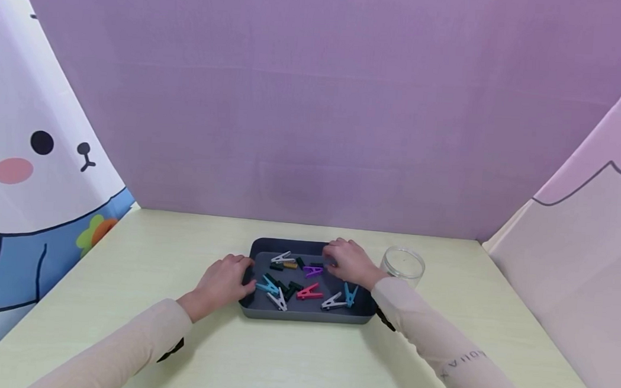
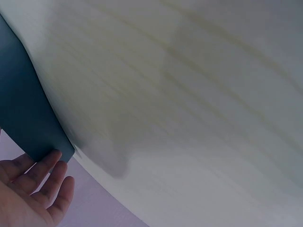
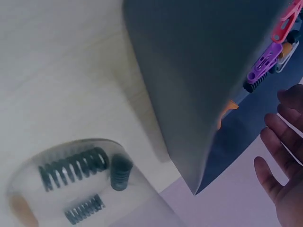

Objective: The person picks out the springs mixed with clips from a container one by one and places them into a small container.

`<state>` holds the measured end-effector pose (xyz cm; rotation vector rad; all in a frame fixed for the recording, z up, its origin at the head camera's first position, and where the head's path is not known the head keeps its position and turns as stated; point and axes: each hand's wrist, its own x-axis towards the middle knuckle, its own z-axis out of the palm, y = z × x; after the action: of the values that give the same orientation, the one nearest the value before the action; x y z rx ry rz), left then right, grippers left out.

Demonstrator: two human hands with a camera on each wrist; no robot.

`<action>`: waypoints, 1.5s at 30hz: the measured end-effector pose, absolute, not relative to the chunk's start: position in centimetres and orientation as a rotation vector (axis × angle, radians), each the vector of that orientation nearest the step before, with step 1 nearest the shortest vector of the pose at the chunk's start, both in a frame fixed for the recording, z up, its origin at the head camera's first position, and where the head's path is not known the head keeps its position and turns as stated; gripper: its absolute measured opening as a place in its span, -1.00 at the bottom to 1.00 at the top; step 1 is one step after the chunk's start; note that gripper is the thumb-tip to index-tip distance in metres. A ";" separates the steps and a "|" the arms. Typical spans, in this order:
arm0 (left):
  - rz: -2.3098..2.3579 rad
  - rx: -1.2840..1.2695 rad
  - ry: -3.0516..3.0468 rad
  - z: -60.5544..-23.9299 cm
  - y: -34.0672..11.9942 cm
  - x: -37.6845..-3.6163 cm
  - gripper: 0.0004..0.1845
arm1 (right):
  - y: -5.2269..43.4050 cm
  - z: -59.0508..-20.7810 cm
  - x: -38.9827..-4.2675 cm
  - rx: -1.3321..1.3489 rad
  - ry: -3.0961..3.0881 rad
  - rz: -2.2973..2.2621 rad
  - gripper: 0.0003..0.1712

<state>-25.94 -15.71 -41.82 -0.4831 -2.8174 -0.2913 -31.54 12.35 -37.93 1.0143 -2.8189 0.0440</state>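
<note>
A grey tray (image 1: 308, 317) holds plastic clothespins and small coil springs. My left hand (image 1: 221, 283) grips its left wall, thumb over the rim and fingers outside; those fingers touch the tray's corner in the left wrist view. Above the tray's back right part is my right hand (image 1: 351, 262), fingers loosely bent and nothing seen between them in the right wrist view. A purple clothespin (image 1: 313, 271) is nearest to it. Lower down lie a red clothespin (image 1: 310, 292), a blue clothespin (image 1: 268, 286), a white clothespin (image 1: 279, 302) and dark springs (image 1: 291, 291).
To the tray's right stands a clear round jar (image 1: 403, 266), close to the right forearm. Dark springs (image 3: 75, 165) show inside it. The pale tabletop (image 1: 279, 358) meets a purple cloth backdrop (image 1: 314, 129) behind, with printed cloth on both sides.
</note>
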 end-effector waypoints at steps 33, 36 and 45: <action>-0.298 -0.488 -2.809 -42.2 -15.9 -26.2 -0.59 | 10.9 -38.9 -34.2 1.082 -2.971 -0.143 -0.77; -0.299 -0.484 -2.818 -42.1 -15.9 -26.2 -0.59 | 10.8 -38.8 -34.2 1.079 -2.987 -0.166 -0.78; -0.301 -0.479 -2.826 -42.0 -15.8 -26.2 -0.59 | 10.6 -39.1 -34.3 1.101 -2.947 -0.181 -0.81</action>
<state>-26.16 -15.82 -42.05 -0.4791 -2.8264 -0.3011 -34.35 10.58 -39.05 1.1013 -2.9474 -0.1807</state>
